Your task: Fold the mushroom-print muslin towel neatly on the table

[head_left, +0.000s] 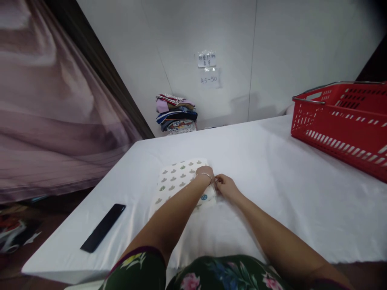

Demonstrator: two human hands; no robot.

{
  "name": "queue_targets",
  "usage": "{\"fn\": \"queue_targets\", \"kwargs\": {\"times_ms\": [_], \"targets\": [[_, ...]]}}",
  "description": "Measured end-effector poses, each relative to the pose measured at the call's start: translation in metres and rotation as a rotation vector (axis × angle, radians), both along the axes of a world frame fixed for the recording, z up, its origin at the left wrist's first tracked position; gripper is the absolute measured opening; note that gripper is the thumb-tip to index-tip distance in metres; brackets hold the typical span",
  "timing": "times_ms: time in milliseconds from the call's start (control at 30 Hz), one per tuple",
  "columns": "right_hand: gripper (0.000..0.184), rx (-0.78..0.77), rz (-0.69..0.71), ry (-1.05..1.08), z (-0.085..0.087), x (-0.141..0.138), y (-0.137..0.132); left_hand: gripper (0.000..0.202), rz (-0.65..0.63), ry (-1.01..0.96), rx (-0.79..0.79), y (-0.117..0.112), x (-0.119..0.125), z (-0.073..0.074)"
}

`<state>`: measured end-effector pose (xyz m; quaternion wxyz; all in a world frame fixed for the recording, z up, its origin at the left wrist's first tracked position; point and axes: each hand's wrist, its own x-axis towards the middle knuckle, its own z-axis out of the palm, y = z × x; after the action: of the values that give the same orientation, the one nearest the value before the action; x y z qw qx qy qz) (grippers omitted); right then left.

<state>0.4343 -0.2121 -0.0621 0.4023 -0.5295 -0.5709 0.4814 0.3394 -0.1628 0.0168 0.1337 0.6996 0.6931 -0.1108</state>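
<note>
A folded white cloth (173, 178) printed with mushroom shapes lies flat on the white-covered table (260, 161). Over its right part rests my left hand (205, 172), a thin bracelet at the wrist; its fingers are mostly hidden behind the hand. My right hand (225, 185) is at the cloth's right edge, thumb and fingers pinched together on that edge near my left wrist.
A black flat object (103, 228) lies at the table's left front. To the right stands a red plastic basket (341, 125) with a metal handle. Folded clothes (177, 114) are stacked beyond the far edge, below paper signs (208, 77). A pink curtain (54, 100) hangs left.
</note>
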Motion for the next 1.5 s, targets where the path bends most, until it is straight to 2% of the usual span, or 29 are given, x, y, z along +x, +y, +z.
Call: {"fn": "queue_targets", "kwargs": {"times_ms": [100,167,233,333,433,500,567,633,700,833,933,1067,1267,1367,1500], "targets": [[0.024,0.033,0.006,0.145,0.002,0.001,0.003,0.045,0.01,-0.058,0.041,-0.008,-0.016,0.006],[0.027,0.018,0.004,0.227,0.008,0.003,0.002,0.047,-0.002,-0.116,0.076,-0.018,-0.036,0.012],[0.029,-0.022,-0.011,0.274,0.015,0.005,0.001,0.046,-0.012,-0.171,0.129,-0.029,-0.064,0.019],[0.03,-0.09,-0.052,0.312,0.025,0.006,-0.002,0.043,0.042,-0.193,0.236,-0.046,-0.122,0.022],[0.035,-0.135,-0.078,0.228,0.027,0.001,-0.003,0.05,0.235,-0.158,0.419,-0.06,-0.183,0.009],[0.042,-0.138,-0.054,0.106,0.024,-0.006,0.0,0.055,0.318,-0.149,0.425,-0.068,-0.213,-0.007],[0.049,-0.114,-0.03,-0.025,0.021,-0.014,0.004,0.056,0.351,-0.17,0.394,-0.074,-0.228,-0.023],[0.054,-0.084,-0.021,-0.141,0.021,-0.021,0.009,0.056,0.354,-0.201,0.38,-0.077,-0.231,-0.035],[0.052,-0.035,0.006,-0.188,0.021,-0.027,0.01,0.055,0.345,-0.23,0.371,-0.079,-0.23,-0.041],[0.045,0.051,0.098,-0.144,0.018,-0.029,0.007,0.052,0.346,-0.282,0.355,-0.077,-0.23,-0.041],[0.053,-0.038,0.079,-0.15,0.014,-0.024,0.008,0.053,0.374,-0.319,0.352,-0.07,-0.234,-0.038],[0.068,-0.098,0.067,-0.244,0.021,-0.022,0.021,0.053,0.417,-0.384,0.348,-0.048,-0.238,-0.036],[0.069,-0.082,0.057,-0.459,0.04,-0.037,0.046,0.043,0.444,-0.483,0.386,0.003,-0.245,-0.036],[0.068,-0.052,0.055,-0.535,0.038,-0.044,0.051,0.04,0.45,-0.514,0.393,0.022,-0.248,-0.038],[0.068,0.008,0.026,-0.591,0.029,-0.05,0.05,0.027,0.461,-0.512,0.4,0.035,-0.25,-0.041]]}}
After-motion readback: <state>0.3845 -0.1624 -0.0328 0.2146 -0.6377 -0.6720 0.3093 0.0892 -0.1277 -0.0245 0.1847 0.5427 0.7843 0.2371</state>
